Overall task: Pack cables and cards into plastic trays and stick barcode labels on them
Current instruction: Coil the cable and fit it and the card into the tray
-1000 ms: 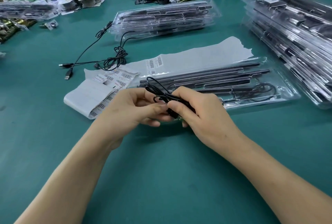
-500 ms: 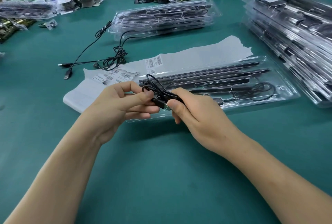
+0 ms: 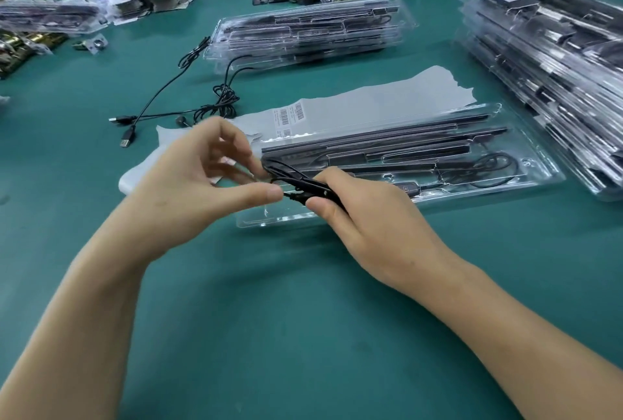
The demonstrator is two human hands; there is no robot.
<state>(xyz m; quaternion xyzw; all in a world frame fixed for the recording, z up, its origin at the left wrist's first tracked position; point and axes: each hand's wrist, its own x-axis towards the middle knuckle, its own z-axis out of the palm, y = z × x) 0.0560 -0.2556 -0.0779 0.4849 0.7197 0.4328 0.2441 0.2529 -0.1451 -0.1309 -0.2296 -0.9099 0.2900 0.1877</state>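
over the tray [image 3: 536, 180], our left hand [image 3: 199, 190] has opened wide beside the coiled cable [image 3: 291, 176]; our right hand [image 3: 367, 220] grips it, probably pack-ready.

A single wide-angle view from the person's head looks forward and down across the green table [image 3: 303, 335], close over the left hand [image 3: 188, 193] and right hand [image 3: 371, 220], which meet with the black cable [image 3: 290, 177] at mid-frame; both forearms [image 3: 84, 318] enter from the bottom edge
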